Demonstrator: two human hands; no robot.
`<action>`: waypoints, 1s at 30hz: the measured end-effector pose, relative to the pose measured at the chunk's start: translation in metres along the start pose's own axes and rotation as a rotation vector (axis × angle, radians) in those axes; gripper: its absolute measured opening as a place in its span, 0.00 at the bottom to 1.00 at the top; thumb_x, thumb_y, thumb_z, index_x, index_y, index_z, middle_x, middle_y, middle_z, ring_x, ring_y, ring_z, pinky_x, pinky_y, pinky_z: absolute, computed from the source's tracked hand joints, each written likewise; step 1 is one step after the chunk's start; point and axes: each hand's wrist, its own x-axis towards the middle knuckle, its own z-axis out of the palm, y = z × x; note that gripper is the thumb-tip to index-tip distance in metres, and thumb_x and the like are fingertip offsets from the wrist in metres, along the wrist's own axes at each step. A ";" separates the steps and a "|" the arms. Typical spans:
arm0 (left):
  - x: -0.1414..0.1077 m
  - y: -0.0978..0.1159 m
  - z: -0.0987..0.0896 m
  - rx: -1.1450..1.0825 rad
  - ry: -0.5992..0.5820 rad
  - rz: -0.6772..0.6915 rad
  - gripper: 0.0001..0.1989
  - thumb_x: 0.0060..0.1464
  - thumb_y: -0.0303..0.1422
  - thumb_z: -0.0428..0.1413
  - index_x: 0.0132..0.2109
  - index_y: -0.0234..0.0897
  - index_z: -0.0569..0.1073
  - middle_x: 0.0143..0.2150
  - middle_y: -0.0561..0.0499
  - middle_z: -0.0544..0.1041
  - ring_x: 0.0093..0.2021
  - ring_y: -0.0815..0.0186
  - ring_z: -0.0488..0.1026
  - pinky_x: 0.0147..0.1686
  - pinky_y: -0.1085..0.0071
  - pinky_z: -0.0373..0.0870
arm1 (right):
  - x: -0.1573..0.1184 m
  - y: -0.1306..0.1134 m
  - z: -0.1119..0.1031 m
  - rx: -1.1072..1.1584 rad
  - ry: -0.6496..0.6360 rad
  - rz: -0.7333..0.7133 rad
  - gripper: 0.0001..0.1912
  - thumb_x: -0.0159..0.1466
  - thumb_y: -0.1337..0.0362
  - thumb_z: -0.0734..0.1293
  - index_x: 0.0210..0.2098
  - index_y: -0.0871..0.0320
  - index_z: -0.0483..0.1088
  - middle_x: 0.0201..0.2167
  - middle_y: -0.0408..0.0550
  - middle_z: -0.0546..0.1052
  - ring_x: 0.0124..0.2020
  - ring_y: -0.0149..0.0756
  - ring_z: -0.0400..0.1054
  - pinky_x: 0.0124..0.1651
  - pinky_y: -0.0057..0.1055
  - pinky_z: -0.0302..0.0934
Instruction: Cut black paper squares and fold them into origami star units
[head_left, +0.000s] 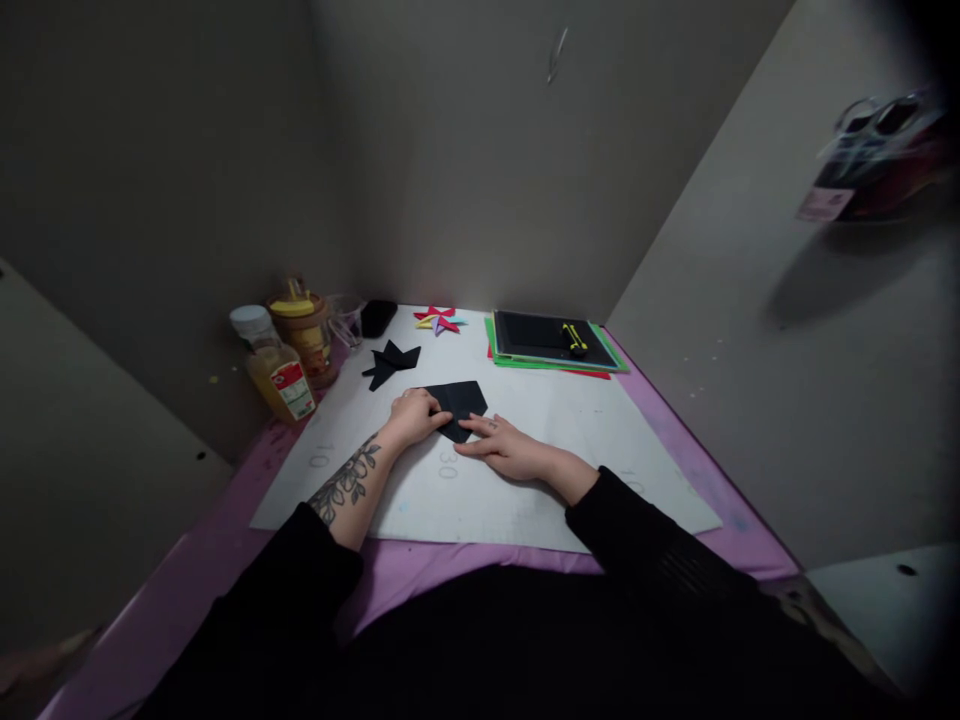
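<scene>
A folded sheet of black paper [466, 398] lies flat on the white board, its outline angular with several corners. My left hand [414, 415] is on the paper's left side, fingers curled over the edge and thumb pressed on top. From the right, my right hand [504, 445] rests with its fingers stretched out, the tips touching the paper's lower right edge. Beyond my left hand sits a black folded paper star [390, 362]. Farther back are small multicoloured folded paper stars [440, 320].
At the back right, black and coloured sheets [517, 338] are stacked with a yellow-black tool [574, 340] on top. On the left stand a juice bottle [281, 375], a brown cup [304, 330], a clear cup [346, 320] and a phone [379, 318]. Scissors [874, 118] hang on the right wall.
</scene>
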 end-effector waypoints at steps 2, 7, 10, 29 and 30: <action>0.000 -0.001 0.001 -0.012 0.002 -0.004 0.17 0.51 0.48 0.53 0.31 0.41 0.78 0.38 0.47 0.76 0.45 0.54 0.68 0.40 0.66 0.62 | 0.000 0.000 0.000 -0.007 -0.007 0.000 0.22 0.67 0.68 0.56 0.55 0.41 0.66 0.65 0.43 0.57 0.67 0.43 0.45 0.64 0.54 0.39; 0.001 -0.003 -0.001 -0.011 -0.025 0.003 0.17 0.55 0.43 0.50 0.31 0.40 0.78 0.39 0.46 0.77 0.44 0.56 0.69 0.40 0.66 0.63 | 0.001 -0.001 -0.001 -0.017 -0.023 0.024 0.27 0.64 0.67 0.59 0.63 0.45 0.55 0.64 0.47 0.58 0.66 0.46 0.46 0.63 0.55 0.41; 0.002 -0.002 -0.002 -0.012 -0.040 0.007 0.15 0.55 0.39 0.48 0.33 0.39 0.78 0.40 0.46 0.77 0.44 0.56 0.70 0.41 0.66 0.63 | 0.002 -0.001 0.000 -0.043 -0.002 0.020 0.25 0.65 0.66 0.58 0.61 0.46 0.59 0.63 0.48 0.59 0.65 0.46 0.49 0.63 0.53 0.42; 0.001 0.005 -0.003 -0.049 0.008 -0.102 0.13 0.51 0.42 0.54 0.30 0.40 0.78 0.38 0.49 0.78 0.44 0.58 0.70 0.40 0.68 0.63 | 0.003 -0.009 -0.007 -0.101 -0.072 0.026 0.24 0.66 0.65 0.56 0.61 0.48 0.58 0.64 0.50 0.57 0.64 0.45 0.49 0.62 0.48 0.43; 0.002 0.005 -0.003 -0.050 0.006 -0.101 0.13 0.51 0.42 0.54 0.30 0.40 0.78 0.38 0.49 0.78 0.44 0.58 0.70 0.40 0.68 0.63 | 0.003 -0.008 -0.006 -0.099 -0.068 0.023 0.24 0.66 0.65 0.56 0.61 0.48 0.58 0.64 0.50 0.57 0.64 0.45 0.49 0.62 0.48 0.43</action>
